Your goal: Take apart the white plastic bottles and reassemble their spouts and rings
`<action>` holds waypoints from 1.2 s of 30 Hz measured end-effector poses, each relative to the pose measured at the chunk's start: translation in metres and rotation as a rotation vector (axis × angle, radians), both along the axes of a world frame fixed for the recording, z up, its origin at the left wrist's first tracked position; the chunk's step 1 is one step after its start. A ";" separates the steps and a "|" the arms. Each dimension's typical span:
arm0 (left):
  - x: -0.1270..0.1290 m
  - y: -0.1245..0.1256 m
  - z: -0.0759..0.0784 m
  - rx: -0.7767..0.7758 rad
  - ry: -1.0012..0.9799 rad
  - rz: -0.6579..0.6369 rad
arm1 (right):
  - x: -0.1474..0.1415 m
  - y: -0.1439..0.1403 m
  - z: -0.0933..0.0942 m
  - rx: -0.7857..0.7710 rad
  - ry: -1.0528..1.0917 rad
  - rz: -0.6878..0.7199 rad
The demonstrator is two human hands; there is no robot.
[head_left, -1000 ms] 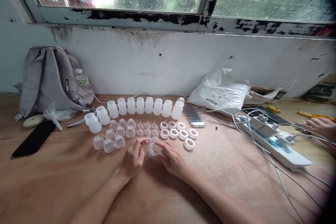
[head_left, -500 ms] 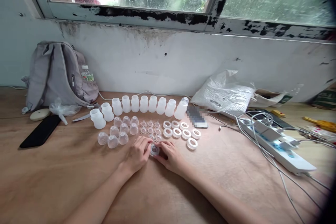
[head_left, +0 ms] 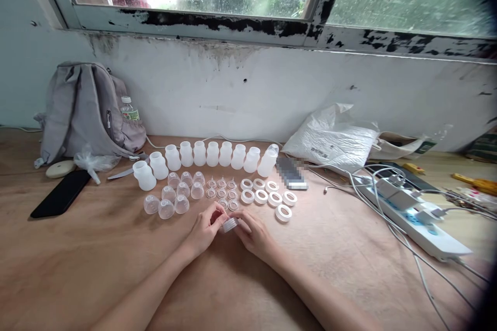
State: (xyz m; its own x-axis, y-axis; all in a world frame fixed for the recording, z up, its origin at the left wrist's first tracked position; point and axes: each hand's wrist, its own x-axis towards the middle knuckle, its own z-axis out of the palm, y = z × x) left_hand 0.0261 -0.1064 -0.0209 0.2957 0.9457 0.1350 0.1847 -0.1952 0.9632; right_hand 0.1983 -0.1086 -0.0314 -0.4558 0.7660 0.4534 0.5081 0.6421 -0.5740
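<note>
Close to the middle of the table, a white screw ring [head_left: 230,225] for a baby bottle is tilted with its ridged side towards me. My right hand [head_left: 253,234] grips its right side. The fingers of my left hand [head_left: 205,227] are closed at its upper left edge; a clear teat seems to be in the ring, largely hidden by the fingers. Just beyond lie several clear silicone teats [head_left: 221,194]. More white screw rings [head_left: 261,197] are laid out to the right, and clear dome caps [head_left: 181,205] to the left.
Behind these, a curved row of white bottles [head_left: 212,155] stands near the wall. A black phone [head_left: 60,195] and grey backpack [head_left: 73,114] are at left. To the right are another phone [head_left: 291,173], a white plastic bag [head_left: 330,137] and a power strip [head_left: 430,238] with loose cables.
The screw ring has been tipped from facing up to showing its ridged side. My left fingers have closed in at its upper edge, and my right hand has shifted slightly with it.
</note>
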 end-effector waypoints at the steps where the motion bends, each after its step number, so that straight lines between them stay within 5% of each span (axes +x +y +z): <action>1: 0.001 -0.001 0.000 -0.044 -0.039 -0.006 | -0.001 0.000 -0.002 -0.011 0.029 -0.023; 5: 0.004 -0.005 -0.001 -0.094 -0.048 0.008 | -0.005 0.001 -0.004 -0.112 0.115 -0.109; 11: 0.003 -0.009 0.004 0.161 0.221 -0.097 | -0.005 0.006 -0.005 -0.211 0.105 -0.147; 20: 0.002 -0.010 -0.008 0.370 0.432 -0.052 | -0.013 0.006 -0.005 -0.272 0.125 -0.126; 36: 0.001 -0.012 -0.011 0.392 0.444 0.021 | -0.024 -0.001 -0.007 -0.270 0.168 -0.169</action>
